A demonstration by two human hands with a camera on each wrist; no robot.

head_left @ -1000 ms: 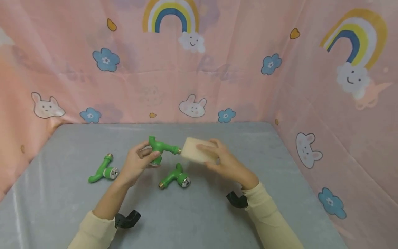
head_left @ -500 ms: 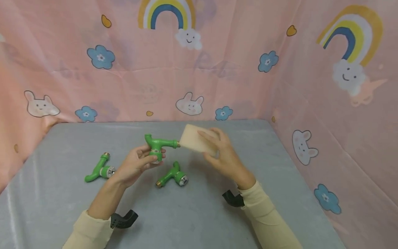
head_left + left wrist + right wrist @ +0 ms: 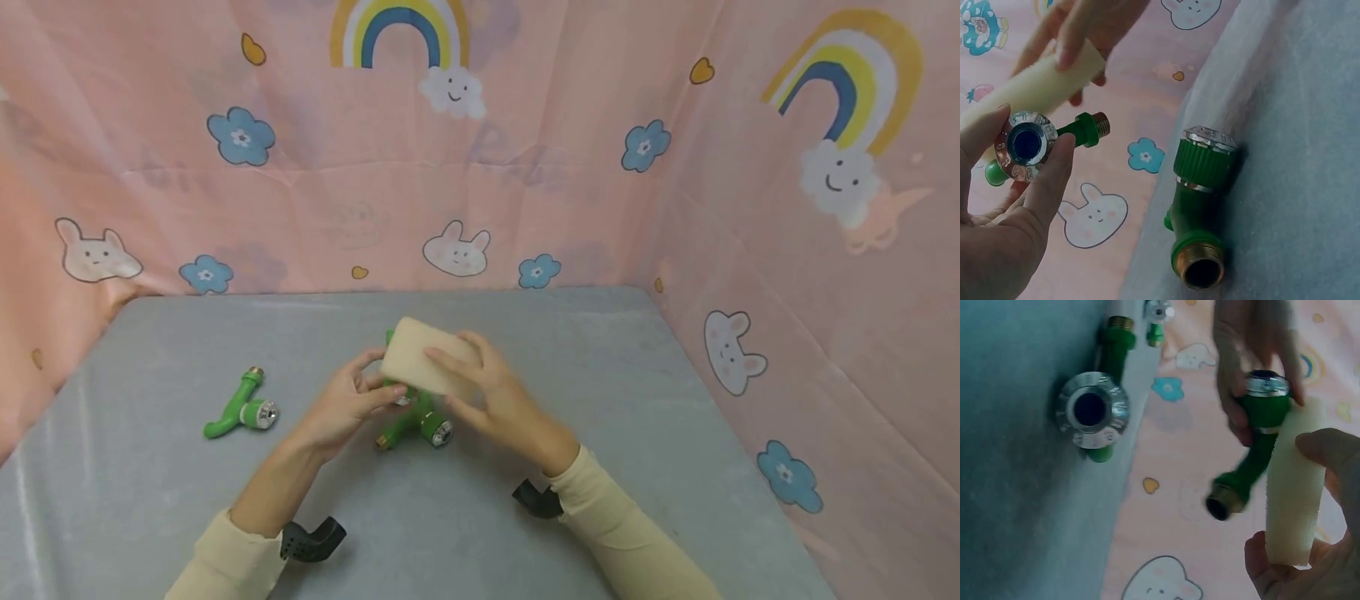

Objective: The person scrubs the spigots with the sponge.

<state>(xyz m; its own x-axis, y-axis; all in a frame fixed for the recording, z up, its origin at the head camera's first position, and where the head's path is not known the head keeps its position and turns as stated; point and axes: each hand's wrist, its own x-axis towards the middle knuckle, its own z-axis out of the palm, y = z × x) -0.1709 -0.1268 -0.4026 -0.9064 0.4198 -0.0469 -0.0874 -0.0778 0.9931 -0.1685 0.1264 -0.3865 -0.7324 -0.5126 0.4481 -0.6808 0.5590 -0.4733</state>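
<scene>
My left hand (image 3: pixel 341 414) holds a green faucet (image 3: pixel 1082 129) above the table, thumb and fingers pinching its silver-rimmed knob (image 3: pixel 1025 147). In my right hand (image 3: pixel 506 400) is a cream sponge block (image 3: pixel 420 354), gripped between thumb and fingers. The sponge lies along the faucet body and hides most of it in the head view; the right wrist view shows the sponge (image 3: pixel 1297 481) beside the held faucet (image 3: pixel 1266 412). Below the hands, a second green faucet (image 3: pixel 431 421) with a brass threaded end rests on the table, partly covered by the sponge.
A third green faucet (image 3: pixel 242 408) lies on the grey cloth-covered table (image 3: pixel 637 500), left of the left hand. Black curved pieces stick out at both cuffs, one by the left sleeve (image 3: pixel 225 558), one by the right sleeve (image 3: pixel 622 525). A pink printed curtain (image 3: pixel 300 208) stands behind.
The right hand has moved the sponge left, from the faucet's threaded end to over its body. The left hand keeps hold of the faucet. Both faucets on the table stay in place.
</scene>
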